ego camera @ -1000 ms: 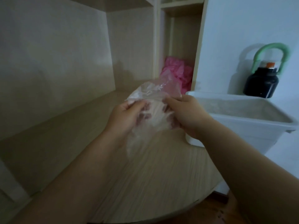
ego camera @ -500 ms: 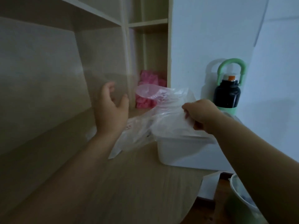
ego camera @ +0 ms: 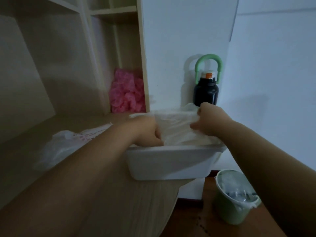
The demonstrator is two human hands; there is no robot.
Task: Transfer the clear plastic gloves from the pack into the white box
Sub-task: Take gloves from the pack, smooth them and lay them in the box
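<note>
The white box (ego camera: 171,161) stands at the desk's right end, and a stack of clear plastic gloves (ego camera: 176,129) lies inside it. My left hand (ego camera: 148,132) reaches into the box's left side and touches the gloves, its fingertips hidden by the box wall. My right hand (ego camera: 206,120) grips the stack's far right edge with curled fingers. The emptied clear pack (ego camera: 63,146), with pink print, lies flat on the desk to the left of my left forearm.
A black bottle with a green handle (ego camera: 206,93) stands behind the box against the wall. Pink crumpled material (ego camera: 127,93) fills a shelf cubby. A green lined bin (ego camera: 236,195) sits on the floor below right. The wooden desk (ego camera: 119,202) ends in a rounded edge.
The gloves came out of the pack and moved right into the white box. The pack dropped onto the desk. My left hand went from raised and open down into the box.
</note>
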